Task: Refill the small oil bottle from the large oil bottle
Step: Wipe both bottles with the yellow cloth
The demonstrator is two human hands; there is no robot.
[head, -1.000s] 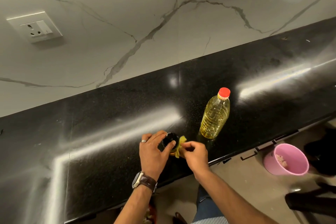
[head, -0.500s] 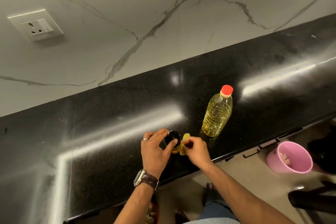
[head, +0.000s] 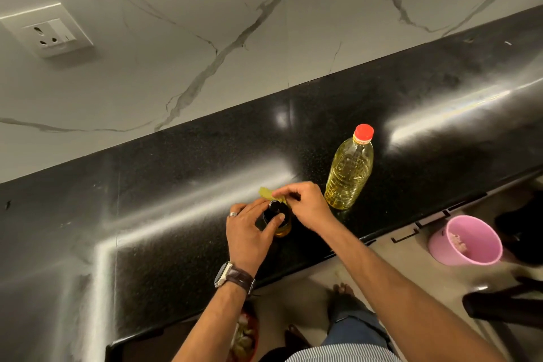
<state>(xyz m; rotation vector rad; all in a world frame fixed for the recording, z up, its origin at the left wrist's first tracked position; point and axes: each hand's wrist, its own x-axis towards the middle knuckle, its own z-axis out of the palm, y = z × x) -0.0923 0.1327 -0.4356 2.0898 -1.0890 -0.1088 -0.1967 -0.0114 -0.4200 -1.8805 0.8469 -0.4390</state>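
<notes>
At lower centre, our left hand (head: 249,232) grips the small dark oil bottle (head: 277,219) on the black countertop (head: 176,185). Our right hand (head: 305,203), beside it half a second ago, now pinches the yellow-green cap piece (head: 267,193) above it. So we judge opening unfinished; the large clear red-capped oil bottle (head: 349,173) stands sealed just right.

The polished black stone bench (head: 176,214) lies bare to the left of both hands and behind them up to the white veined marble wall (head: 205,38). Just right of the right hand (head: 305,206) stands the tall clear plastic oil bottle with a red cap (head: 351,170), upright, blocking passage on that side. Beyond that bottle the bench runs bare to the right.
</notes>
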